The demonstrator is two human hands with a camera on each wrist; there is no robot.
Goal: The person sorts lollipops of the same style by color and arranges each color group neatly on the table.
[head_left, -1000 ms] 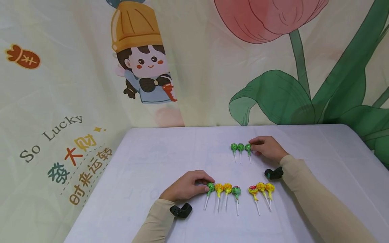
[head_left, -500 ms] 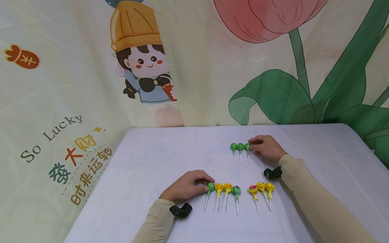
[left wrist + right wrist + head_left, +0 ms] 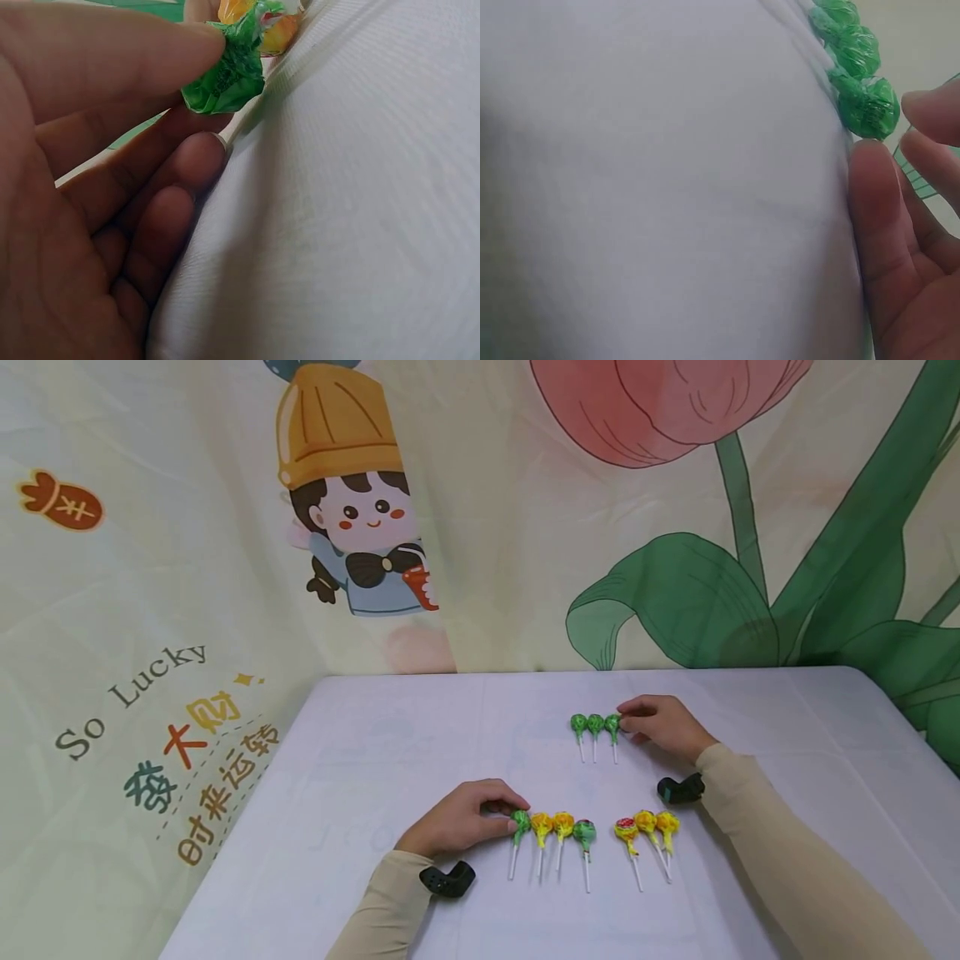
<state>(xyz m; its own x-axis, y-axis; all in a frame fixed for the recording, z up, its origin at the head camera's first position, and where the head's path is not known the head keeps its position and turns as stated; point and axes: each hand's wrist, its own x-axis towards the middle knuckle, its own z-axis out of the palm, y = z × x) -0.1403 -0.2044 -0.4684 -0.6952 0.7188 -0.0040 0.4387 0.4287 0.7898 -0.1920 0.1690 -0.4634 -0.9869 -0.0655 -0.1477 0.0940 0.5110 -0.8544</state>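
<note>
2 hands (image 3: 461, 818) (image 3: 660, 727) (mid-table (image 3: 375, 760)) touch green lollipops (image 3: 521, 821) (image 3: 612, 724).

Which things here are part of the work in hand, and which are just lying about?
In hand:
left hand, fingertips at the green lollipop ending the near row
right hand, fingertips at the rightmost of three green lollipops

Lying about:
yellow lollipops in the near row
group of three lollipops to the right
white table
printed backdrop

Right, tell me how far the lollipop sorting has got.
Done: three green lollipops lined up at the back, right hand at the end one. In hand: left hand touches a green lollipop in the mixed front row. Left: another green among the yellows.
</note>
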